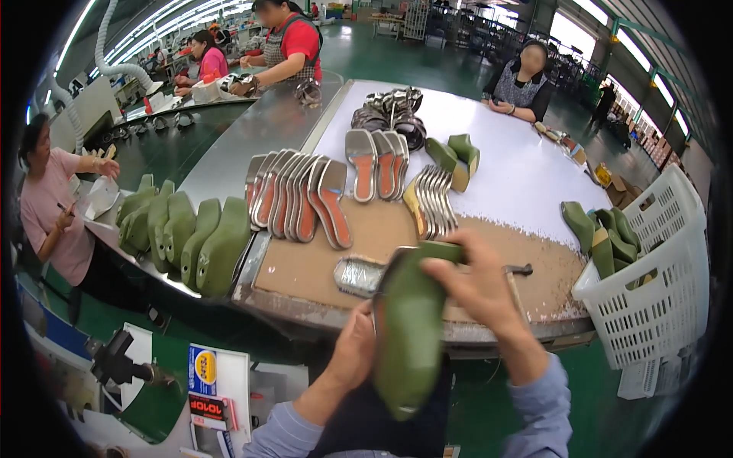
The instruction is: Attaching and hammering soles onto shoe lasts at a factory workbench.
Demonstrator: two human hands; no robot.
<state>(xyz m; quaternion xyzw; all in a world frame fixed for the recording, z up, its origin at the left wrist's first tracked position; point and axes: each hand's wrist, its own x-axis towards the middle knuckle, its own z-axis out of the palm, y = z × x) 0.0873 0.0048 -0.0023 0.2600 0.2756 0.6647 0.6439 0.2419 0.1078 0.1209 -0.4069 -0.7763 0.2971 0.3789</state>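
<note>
A green shoe last (412, 336) is held up in front of me, over the table's near edge, slightly blurred. My right hand (481, 282) is closed around its upper end, thumb on the near face. My left hand (355, 347) grips the left side of the last, where a thin darker edge, perhaps an insole, shows behind it. Just left of the last lies a shiny, clear-wrapped block (357, 276) on the brown board. To the right, a hammer (521, 270) with a dark head lies partly behind my right hand.
Orange-and-grey insoles (305, 202) stand in a row, with more insoles (366, 164) and a pale stack (435, 202) beyond. Dark shoe uppers (389, 114) lie farther back. Green lasts (217, 244) line the left. A white basket (649, 275) holds lasts at right. Other people work around the table.
</note>
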